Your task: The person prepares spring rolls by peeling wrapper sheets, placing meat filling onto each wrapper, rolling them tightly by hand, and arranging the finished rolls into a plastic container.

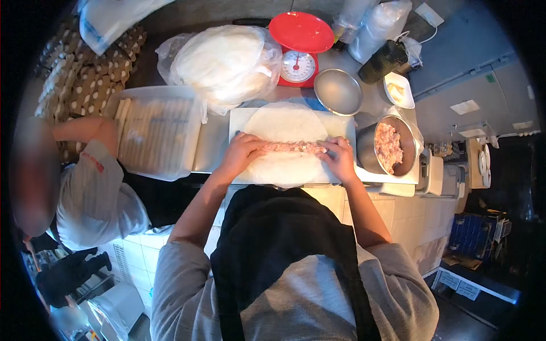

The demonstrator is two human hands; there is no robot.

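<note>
A long strip of pink minced meat filling (293, 147) lies across a thin round white wrapper (278, 122). The wrapper rests on a white cutting board (345, 126), overhanging its near edge. My left hand (244, 150) is at the strip's left end, fingers bent and closed against the meat. At the right end, my right hand (339, 156) has its fingertips and thumb pinched around the filling. To the right stands a metal pot (367, 149) with more minced meat (388, 148) inside.
Left of the board is a plastic tub (193, 136) of pale rolls. Behind are a bagged white stack (222, 65), a red scale (301, 34), a metal bowl (338, 92) and a white dish (399, 90). A co-worker (96, 187) stands close on my left.
</note>
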